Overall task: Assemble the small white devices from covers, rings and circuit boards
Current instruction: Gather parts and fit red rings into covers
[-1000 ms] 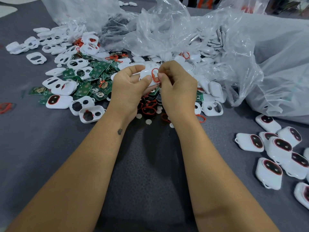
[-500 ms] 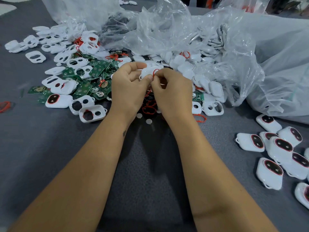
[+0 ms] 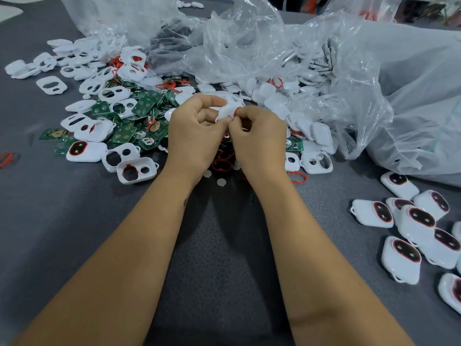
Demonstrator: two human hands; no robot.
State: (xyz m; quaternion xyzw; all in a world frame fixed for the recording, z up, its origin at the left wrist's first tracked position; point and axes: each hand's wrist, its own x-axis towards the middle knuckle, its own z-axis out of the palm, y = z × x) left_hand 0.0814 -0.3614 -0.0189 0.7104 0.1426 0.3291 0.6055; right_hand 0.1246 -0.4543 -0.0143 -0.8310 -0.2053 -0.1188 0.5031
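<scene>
Both hands meet above the middle of the parts pile. My left hand (image 3: 197,131) grips a white cover (image 3: 227,111) between thumb and fingers. My right hand (image 3: 259,138) pinches a thin red ring (image 3: 236,110) against that cover's right edge; most of the ring is hidden by my fingers. Under the hands lie loose red rings (image 3: 222,161). Green circuit boards (image 3: 147,106) and empty white covers (image 3: 136,168) are heaped to the left. Assembled white devices (image 3: 401,258) with dark, red-rimmed windows lie at the right.
Crumpled clear plastic bags (image 3: 324,58) holding more white parts fill the back and right of the grey table (image 3: 62,221). A stray red ring (image 3: 6,158) lies at the far left edge. Small white discs (image 3: 220,182) sit near my wrists.
Both hands have drawn closer together and slightly nearer to me, closing over the cover. The red ring, plainly visible a second ago, is now mostly hidden under my right fingers.
</scene>
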